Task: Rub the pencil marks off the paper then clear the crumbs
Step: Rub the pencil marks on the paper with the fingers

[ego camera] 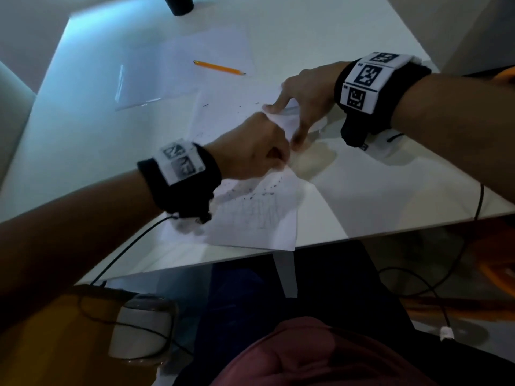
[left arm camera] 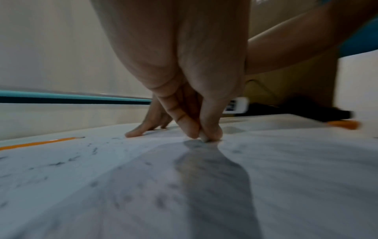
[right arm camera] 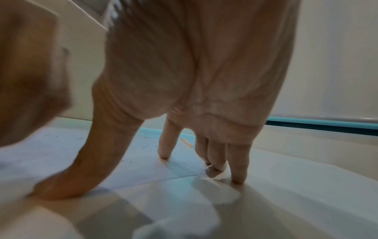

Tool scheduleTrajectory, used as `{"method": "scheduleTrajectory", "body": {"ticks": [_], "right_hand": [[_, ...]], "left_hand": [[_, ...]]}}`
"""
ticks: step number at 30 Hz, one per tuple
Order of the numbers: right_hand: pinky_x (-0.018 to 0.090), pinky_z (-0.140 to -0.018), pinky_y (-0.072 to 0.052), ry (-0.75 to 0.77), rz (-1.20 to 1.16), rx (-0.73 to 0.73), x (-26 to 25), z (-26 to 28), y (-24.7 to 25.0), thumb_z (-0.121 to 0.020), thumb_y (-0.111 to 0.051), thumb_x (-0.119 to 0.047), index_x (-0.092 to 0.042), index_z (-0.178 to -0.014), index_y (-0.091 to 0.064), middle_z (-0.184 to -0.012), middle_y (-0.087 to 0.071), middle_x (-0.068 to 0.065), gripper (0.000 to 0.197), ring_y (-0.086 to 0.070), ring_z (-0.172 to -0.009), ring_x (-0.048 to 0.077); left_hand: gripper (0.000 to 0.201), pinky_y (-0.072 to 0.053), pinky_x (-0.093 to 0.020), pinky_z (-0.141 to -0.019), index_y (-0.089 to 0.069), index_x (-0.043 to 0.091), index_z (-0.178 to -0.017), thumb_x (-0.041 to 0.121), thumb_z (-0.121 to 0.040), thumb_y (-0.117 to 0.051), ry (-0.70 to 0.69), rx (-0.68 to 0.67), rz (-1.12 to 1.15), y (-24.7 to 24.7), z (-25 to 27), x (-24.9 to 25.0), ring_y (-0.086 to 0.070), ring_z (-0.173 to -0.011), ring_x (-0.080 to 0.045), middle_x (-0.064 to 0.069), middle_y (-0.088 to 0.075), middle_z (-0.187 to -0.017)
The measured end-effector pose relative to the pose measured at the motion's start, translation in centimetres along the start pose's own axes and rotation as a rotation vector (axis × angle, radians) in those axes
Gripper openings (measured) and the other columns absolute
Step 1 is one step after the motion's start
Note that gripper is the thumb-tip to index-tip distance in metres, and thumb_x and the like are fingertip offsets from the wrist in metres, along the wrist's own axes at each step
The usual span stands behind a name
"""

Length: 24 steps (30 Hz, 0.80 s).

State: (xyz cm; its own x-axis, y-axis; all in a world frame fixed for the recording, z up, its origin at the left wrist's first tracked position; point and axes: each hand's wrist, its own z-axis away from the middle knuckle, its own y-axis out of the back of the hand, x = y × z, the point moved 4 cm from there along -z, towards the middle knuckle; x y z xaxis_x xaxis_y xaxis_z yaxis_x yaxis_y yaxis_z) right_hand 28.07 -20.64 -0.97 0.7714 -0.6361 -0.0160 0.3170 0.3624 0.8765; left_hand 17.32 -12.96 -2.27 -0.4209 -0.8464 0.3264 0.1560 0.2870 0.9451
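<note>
A white sheet of paper (ego camera: pixel 250 218) with faint pencil marks lies at the table's near edge, with dark eraser crumbs (ego camera: pixel 250 195) scattered over it. My left hand (ego camera: pixel 259 151) pinches a small pale eraser (left arm camera: pixel 203 139) between thumb and fingers and presses it onto the paper (left arm camera: pixel 122 177). My right hand (ego camera: pixel 301 101) stands on spread, straight fingertips (right arm camera: pixel 164 155), pinning the paper's (right arm camera: pixel 132 166) far right corner to the table. More crumbs (left arm camera: pixel 59 163) show on the sheet in the left wrist view.
An orange pencil (ego camera: pixel 218 67) lies farther back on another white sheet (ego camera: pixel 206 59). A dark cup (ego camera: pixel 178 4) stands at the table's far edge. Cables (ego camera: pixel 479 201) hang over the near right edge of the white table (ego camera: pixel 362 196).
</note>
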Motion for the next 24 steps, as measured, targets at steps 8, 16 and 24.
{"method": "scheduleTrajectory", "body": {"ticks": [8, 16, 24], "right_hand": [[0.038, -0.095, -0.045, -0.003, 0.014, -0.019, -0.4, 0.4, 0.3, -0.053, -0.082, -0.072, -0.043, -0.142, -0.048, -0.139, -0.052, -0.001, 0.100, -0.053, -0.121, 0.026], [0.046, -0.105, -0.042, -0.010, 0.005, -0.007, -0.3, 0.0, 0.0, -0.051, -0.079, -0.077, -0.049, -0.148, -0.036, -0.148, -0.043, 0.001, 0.110, -0.046, -0.131, 0.028], [0.035, -0.086, -0.041, -0.017, -0.003, -0.018, -0.4, 0.4, 0.2, -0.055, -0.083, -0.069, -0.045, -0.139, -0.052, -0.138, -0.055, -0.002, 0.093, -0.055, -0.119, 0.026]], "left_hand": [[0.004, -0.055, -0.031, -0.074, -0.079, 0.016, -0.084, 0.014, -0.080, -0.077, 0.030, 0.003, 0.022, 1.2, -0.5, -0.8, -0.066, -0.065, -0.010, 0.003, -0.075, -0.077], [0.003, -0.052, -0.021, -0.072, -0.079, 0.018, -0.084, 0.017, -0.082, -0.077, -0.001, -0.062, 0.064, -0.3, 1.9, 0.4, -0.064, -0.066, -0.002, 0.008, -0.075, -0.081], [0.007, -0.048, -0.023, -0.071, -0.080, 0.015, -0.084, 0.016, -0.077, -0.080, 0.099, 0.153, 0.043, 2.0, -1.1, -2.3, -0.058, -0.062, -0.004, 0.000, -0.075, -0.077]]}}
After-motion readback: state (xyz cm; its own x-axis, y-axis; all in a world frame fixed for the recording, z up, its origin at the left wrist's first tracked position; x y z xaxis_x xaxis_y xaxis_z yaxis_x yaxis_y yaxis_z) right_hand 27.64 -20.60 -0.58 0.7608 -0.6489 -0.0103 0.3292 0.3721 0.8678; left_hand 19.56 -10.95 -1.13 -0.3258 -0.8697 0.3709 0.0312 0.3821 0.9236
